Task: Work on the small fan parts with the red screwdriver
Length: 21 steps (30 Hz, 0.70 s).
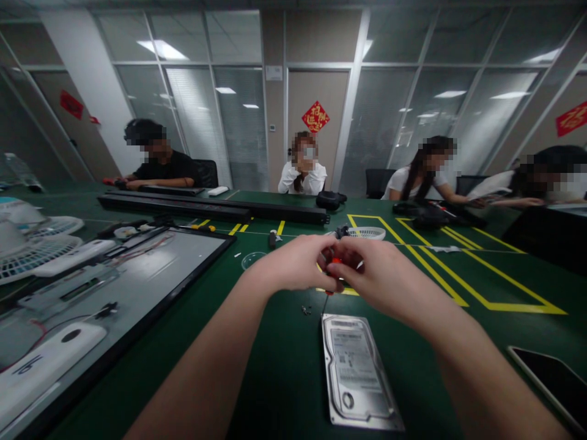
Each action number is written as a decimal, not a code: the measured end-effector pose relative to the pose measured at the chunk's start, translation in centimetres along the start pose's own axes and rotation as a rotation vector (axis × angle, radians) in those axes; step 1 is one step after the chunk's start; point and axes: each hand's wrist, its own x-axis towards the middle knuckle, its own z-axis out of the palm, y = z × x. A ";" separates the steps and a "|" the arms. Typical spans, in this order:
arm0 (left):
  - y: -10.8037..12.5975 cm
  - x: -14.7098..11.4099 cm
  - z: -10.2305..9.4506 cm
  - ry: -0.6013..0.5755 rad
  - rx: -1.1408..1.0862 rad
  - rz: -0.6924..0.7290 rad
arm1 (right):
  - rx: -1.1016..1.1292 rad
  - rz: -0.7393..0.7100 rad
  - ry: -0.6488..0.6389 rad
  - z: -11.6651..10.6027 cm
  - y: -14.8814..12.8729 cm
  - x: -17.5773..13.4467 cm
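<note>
A silver hard drive (355, 373) lies flat on the green table, label side up, below my hands. Both hands are closed around the red handle of a screwdriver (337, 263). Its thin shaft points down at the drive's far left corner; whether the tip sits in a screw there I cannot tell. My left hand (298, 261) curls round the handle from the left, and my right hand (373, 261) pinches it from the right. Fingers hide most of the handle. Several tiny screws (306, 310) lie left of the shaft.
A large flat panel (183, 250) with white parts on it fills the left side. Long black bars (206, 208) lie across the back. A phone (550, 379) rests at the right edge. Yellow tape (518, 305) marks the table. Several people sit opposite.
</note>
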 end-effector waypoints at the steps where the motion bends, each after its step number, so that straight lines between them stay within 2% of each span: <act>1: 0.1 -0.1 -0.1 -0.005 0.004 0.002 | 0.007 -0.005 -0.010 0.0 0.1 0.0; 6: 0.0 -0.1 -0.2 -0.014 0.012 -0.009 | 0.057 -0.052 -0.063 -0.3 0.4 0.0; 12: 0.0 0.0 0.0 -0.004 0.025 -0.012 | 0.009 0.003 -0.002 -0.3 0.0 0.0; 18: 0.7 -0.2 -0.3 0.013 0.027 0.001 | 0.046 -0.055 -0.049 -0.5 0.3 -0.1; 21: 0.5 -0.2 -0.3 0.000 0.013 -0.015 | 0.062 -0.036 -0.028 -0.5 0.2 -0.1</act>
